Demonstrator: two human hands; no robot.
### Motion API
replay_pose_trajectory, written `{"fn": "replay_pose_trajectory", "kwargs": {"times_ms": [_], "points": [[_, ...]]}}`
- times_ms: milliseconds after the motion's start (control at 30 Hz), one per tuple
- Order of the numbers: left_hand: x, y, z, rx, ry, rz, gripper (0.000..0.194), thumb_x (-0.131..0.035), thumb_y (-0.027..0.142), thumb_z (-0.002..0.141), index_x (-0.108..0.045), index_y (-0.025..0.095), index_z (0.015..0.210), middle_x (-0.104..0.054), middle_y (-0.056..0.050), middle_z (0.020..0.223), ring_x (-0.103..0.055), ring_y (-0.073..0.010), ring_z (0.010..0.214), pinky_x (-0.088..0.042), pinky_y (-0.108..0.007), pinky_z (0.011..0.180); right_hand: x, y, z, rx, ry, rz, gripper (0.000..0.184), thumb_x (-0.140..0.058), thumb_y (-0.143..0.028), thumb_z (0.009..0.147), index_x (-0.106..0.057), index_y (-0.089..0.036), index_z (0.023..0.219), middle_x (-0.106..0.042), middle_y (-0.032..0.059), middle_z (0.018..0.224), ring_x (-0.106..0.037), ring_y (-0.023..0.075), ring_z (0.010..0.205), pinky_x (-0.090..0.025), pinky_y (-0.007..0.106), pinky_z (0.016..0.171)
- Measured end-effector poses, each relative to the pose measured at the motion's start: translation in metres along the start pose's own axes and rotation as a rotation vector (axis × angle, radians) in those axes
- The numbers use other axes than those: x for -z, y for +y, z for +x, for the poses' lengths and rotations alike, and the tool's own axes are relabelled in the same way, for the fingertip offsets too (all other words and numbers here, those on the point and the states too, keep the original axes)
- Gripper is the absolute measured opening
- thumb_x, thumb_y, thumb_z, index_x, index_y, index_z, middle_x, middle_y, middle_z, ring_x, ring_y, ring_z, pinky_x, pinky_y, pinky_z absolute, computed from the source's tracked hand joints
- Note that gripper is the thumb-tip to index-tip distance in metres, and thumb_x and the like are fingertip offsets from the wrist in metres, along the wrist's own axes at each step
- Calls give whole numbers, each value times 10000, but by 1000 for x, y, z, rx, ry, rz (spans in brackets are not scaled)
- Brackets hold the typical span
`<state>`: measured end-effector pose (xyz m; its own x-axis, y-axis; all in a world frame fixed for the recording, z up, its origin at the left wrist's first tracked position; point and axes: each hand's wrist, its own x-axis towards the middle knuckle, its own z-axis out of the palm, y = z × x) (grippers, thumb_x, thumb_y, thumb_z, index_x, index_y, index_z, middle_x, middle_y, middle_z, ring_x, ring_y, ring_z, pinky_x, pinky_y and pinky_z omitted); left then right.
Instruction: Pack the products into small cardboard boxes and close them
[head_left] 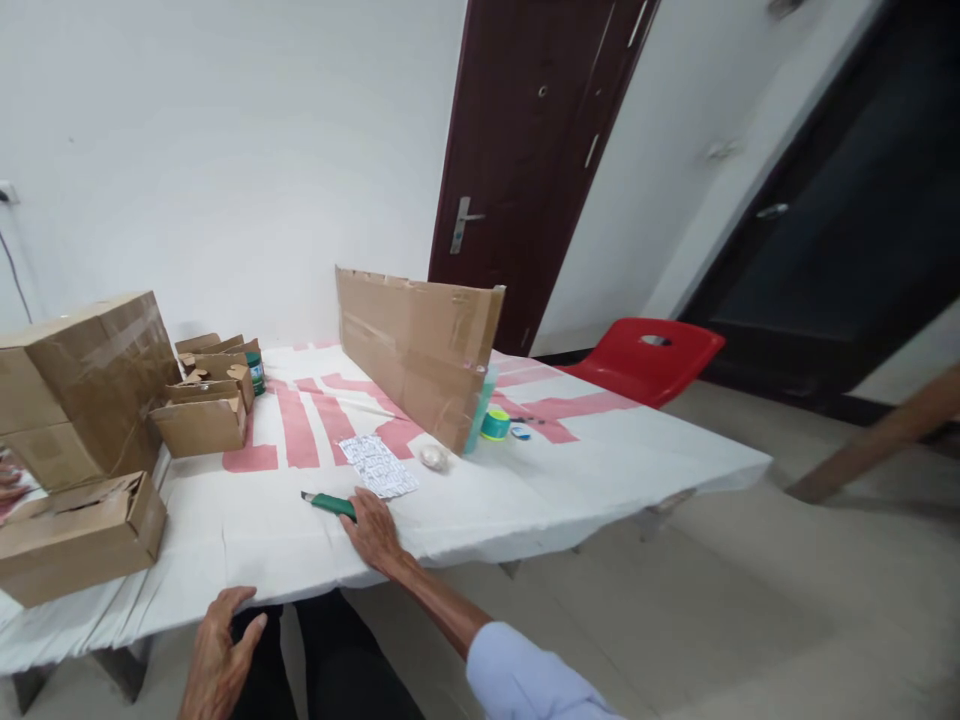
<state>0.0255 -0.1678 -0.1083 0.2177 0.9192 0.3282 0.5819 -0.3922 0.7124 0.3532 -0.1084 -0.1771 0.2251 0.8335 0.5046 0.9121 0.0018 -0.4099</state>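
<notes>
- R hand (375, 530): fingers part-curled, thumb side & fingertips closed about the rear end of the green cutter (330, 504); grip looks light, prob. since the tool lies low, almost flat on the cloth; exact finger pressure can't be told.
- Cutter: on the table (540, 490) near its front edge, tip pointing L, away from the palm; held by the handle end, presumably so skin stays clear of the blade.
- L hand (217, 650): open, thumb & fingers spread apart, nothing in it; just beside the table edge, above the lap; whether a fingertip touches the cloth, can't tell.
- Patterned sheet (377, 465): flat, just beyond R hand; small pale lump (433, 457) beside it, too blurred to name.
- Cardboard panel (420, 350): upright on its long edge, approx. mid-table; its folded end prob. helps it stand; teal tape roll (495, 424) next to its near end, within easy reach, it seems.
- L side of table: big carton (97, 380), small open boxes (201, 425) beside it, green tin (256, 372) behind those, low box (82, 535) nearer the edge; grouped there prob. to leave working room mid-table.
- Beyond table's R side: red chair (637, 365); maroon door (525, 150) behind, shut.
</notes>
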Motion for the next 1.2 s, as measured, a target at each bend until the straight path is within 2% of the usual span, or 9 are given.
{"fn": "replay_pose_trajectory", "kwargs": {"times_ms": [200,333,500,667,800,933,1033,1133,1200], "points": [[1,-13,-10,-23,107,3,505,-661,692,807,-817,262,1021,-829,-117,1084,-801,-340,1005,-688,-455,829,-6,-11,2,-3,-6,12,369,-644,-241,923,-719,-171,1278,-688,171,1416,-611,328,1340,-469,495,1146],[5,-12,-10,-32,99,-5,500,-660,696,815,-814,264,1015,-833,-109,1064,-806,-329,977,-690,-448,833,-6,-10,1,13,0,42,418,-652,-243,903,-717,-187,1313,-695,146,1414,-619,309,1329,-479,459,1153],[2,-4,-15,25,107,-46,523,-679,723,779,-826,273,1001,-833,-118,1087,-802,-350,999,-695,-439,762,-4,-3,7,16,32,94,417,-601,-268,937,-720,-197,1331,-706,131,1387,-623,287,1305,-500,449,1140],[1,2,-23,67,131,-78,541,-687,756,744,-836,294,981,-835,-120,1076,-796,-370,993,-692,-475,763,-1,-5,12,28,21,117,403,-572,-303,949,-733,-213,1307,-722,110,1362,-600,299,1318,-500,471,1127],[1,-6,-28,105,106,-91,548,-698,747,735,-836,288,1002,-828,-119,1135,-786,-380,1033,-691,-477,754,7,-7,8,1,29,106,329,-589,-287,941,-752,-177,1206,-746,119,1263,-651,268,1203,-517,393,1055],[-1,-13,-35,129,97,-107,499,-706,683,762,-827,275,1024,-821,-123,1137,-782,-373,1034,-685,-493,784,23,-3,3,-39,47,94,203,-566,-273,959,-743,-206,1032,-763,78,1055,-688,238,1016,-527,350,916],[-3,0,-51,143,78,-114,415,-703,579,806,-818,266,1054,-812,-132,1147,-771,-361,1073,-673,-503,839,34,0,-3,-15,41,149,196,-535,-274,951,-717,-203,955,-757,92,974,-689,242,946,-521,355,893],[2,16,-63,157,50,-111,351,-692,446,841,-796,257,1118,-779,-144,1241,-740,-343,1144,-654,-494,887,29,7,-9,19,46,225,261,-490,-329,949,-700,-175,962,-740,159,972,-671,305,951,-518,442,895],[16,16,-63,177,139,-78,361,-666,395,864,-767,247,1177,-752,-157,1272,-723,-331,1152,-642,-480,892,18,14,-14,90,111,203,288,-499,-392,953,-699,-192,1013,-741,163,1053,-664,321,1001,-515,448,883]]}}
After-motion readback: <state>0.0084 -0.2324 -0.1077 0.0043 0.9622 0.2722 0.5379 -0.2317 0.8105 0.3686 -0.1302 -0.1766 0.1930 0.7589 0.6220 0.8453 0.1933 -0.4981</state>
